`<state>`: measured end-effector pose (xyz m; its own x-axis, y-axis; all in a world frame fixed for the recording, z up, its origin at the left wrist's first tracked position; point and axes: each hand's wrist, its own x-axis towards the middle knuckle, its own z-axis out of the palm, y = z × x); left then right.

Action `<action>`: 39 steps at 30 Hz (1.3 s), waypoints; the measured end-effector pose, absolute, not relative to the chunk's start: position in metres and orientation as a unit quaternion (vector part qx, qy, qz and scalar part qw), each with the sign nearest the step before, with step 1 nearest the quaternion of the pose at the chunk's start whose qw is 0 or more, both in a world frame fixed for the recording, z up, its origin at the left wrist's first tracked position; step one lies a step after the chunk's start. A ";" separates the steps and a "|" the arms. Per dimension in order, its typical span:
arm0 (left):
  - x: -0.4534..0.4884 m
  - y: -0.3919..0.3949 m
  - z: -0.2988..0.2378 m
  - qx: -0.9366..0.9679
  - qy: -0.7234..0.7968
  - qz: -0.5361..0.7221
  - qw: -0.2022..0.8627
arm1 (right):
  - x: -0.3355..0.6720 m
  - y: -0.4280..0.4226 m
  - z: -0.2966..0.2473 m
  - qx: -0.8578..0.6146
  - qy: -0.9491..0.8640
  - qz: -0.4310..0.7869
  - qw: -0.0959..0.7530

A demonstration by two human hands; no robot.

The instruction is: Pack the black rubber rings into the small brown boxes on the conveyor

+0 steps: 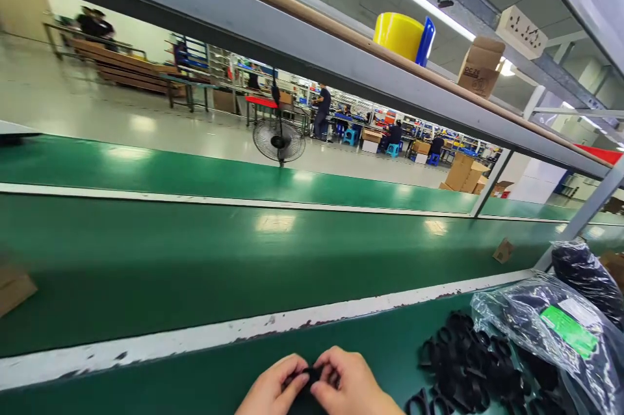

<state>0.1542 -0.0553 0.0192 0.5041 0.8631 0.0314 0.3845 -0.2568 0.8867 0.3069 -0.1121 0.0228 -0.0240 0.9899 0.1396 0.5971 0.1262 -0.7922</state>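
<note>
Low in the middle of the head view, my left hand (277, 389) and my right hand (350, 384) come together over the green worktop. Both pinch a small black piece (312, 376) between thumb and fingers. Its kind cannot be made out, as the fingers cover most of it and the frame's lower edge cuts it off. To the right of my right hand lies a heap of small black ring-shaped parts (463, 363).
Clear plastic bags (531, 311) of dark items, one with a green label, lie at the right. Beyond a chipped white rail (195, 341) runs a green conveyor belt (195, 259) bearing cardboard pieces. Overhead, a slanting shelf beam (292, 25) holds a yellow tape roll (398, 36).
</note>
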 end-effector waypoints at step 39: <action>0.151 -0.060 -0.005 0.733 0.440 0.271 0.443 | 0.352 -0.103 -0.021 -0.584 -0.725 0.010 0.364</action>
<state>0.1513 -0.0598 -0.0052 0.4659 0.8848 0.0081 0.4048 -0.2213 0.8872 0.3523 -0.1034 -0.0212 -0.0527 0.8552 0.5157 0.8403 0.3170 -0.4398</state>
